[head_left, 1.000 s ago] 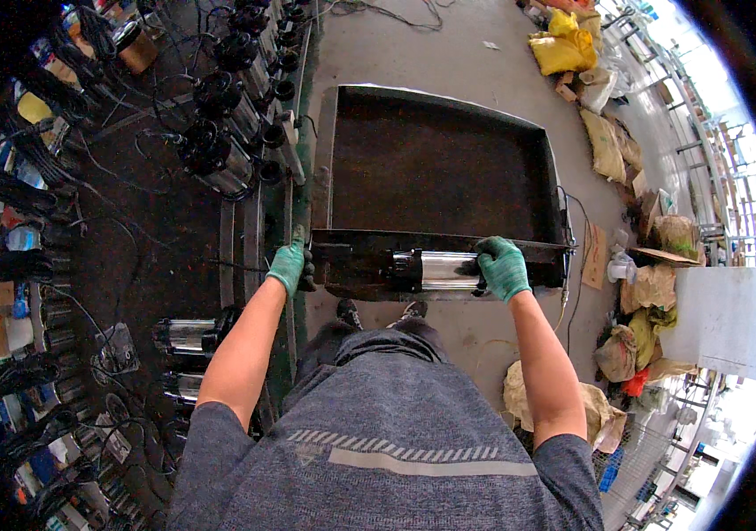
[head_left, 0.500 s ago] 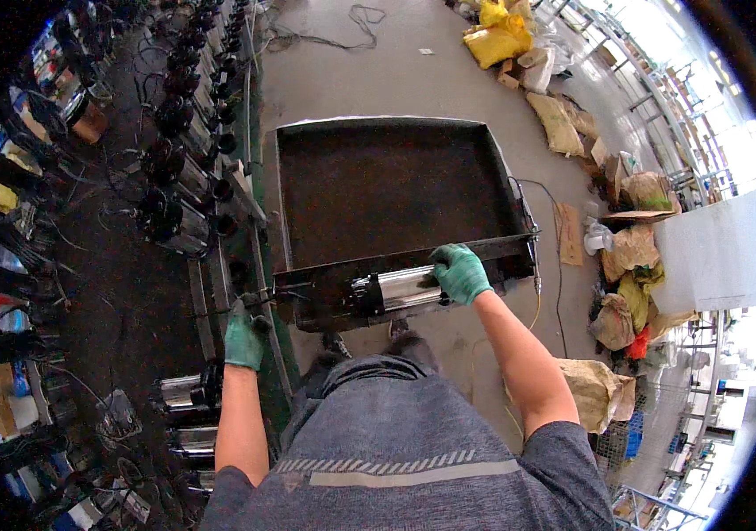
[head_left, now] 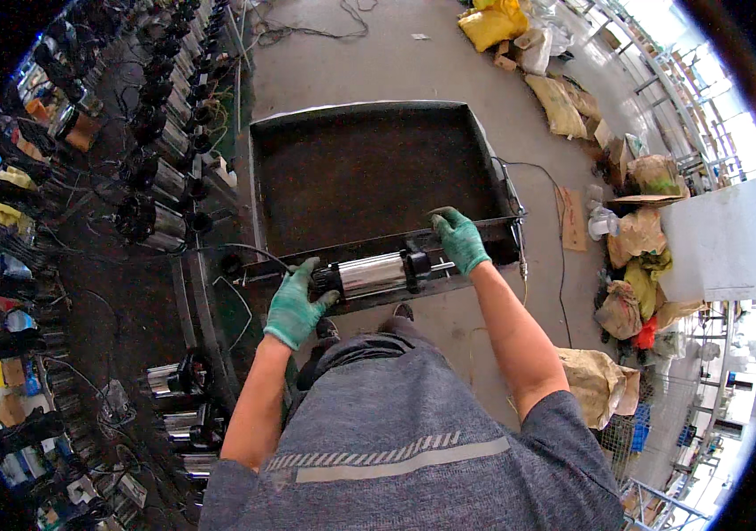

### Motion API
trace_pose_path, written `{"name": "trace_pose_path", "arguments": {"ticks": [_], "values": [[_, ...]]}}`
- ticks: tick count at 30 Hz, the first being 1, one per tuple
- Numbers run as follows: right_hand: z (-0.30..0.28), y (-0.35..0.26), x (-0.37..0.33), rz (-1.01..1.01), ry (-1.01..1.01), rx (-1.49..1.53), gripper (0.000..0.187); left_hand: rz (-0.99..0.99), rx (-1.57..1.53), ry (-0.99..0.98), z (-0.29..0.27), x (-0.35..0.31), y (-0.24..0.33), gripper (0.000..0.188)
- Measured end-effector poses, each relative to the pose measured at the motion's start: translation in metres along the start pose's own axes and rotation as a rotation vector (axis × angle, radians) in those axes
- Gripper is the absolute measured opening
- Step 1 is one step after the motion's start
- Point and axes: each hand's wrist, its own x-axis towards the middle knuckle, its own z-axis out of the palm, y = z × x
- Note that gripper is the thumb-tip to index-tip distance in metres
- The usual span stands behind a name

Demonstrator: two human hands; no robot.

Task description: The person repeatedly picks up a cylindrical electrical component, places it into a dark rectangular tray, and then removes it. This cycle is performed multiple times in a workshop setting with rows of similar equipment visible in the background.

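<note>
A silver cylindrical motor with black ends lies across the front ledge of a large dark metal tray. My left hand, in a green glove, is closed around its left black end, fingers above and thumb below. A black cable runs from near that hand out to the left. At the other end a thin shaft sticks out of the motor. My right hand, also gloved in green, is just beyond this end, over the tray's front rim. Its fingers are partly stretched and grip nothing visible.
Rows of similar motors stand along the left, with more lying at the lower left. Loose cables trail among them. Sacks and a brown paper bag line the right side. Another cable crosses the floor there.
My left hand has moved right from the cable onto the motor's left end. My right hand has come off the silver body. The motor's black right end now shows.
</note>
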Motion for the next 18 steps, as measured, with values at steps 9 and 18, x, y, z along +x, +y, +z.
{"name": "trace_pose_path", "arguments": {"ticks": [9, 18], "values": [[-0.056, 0.084, -0.002, 0.372, -0.8, -0.399, 0.035, -0.305, 0.453, -0.394, 0.038, 0.028, 0.037, 0.1], [-0.049, 0.092, -0.017, -0.349, -0.422, -1.051, 0.021, -0.346, 0.461, -0.371, 0.04, 0.028, 0.042, 0.098]]}}
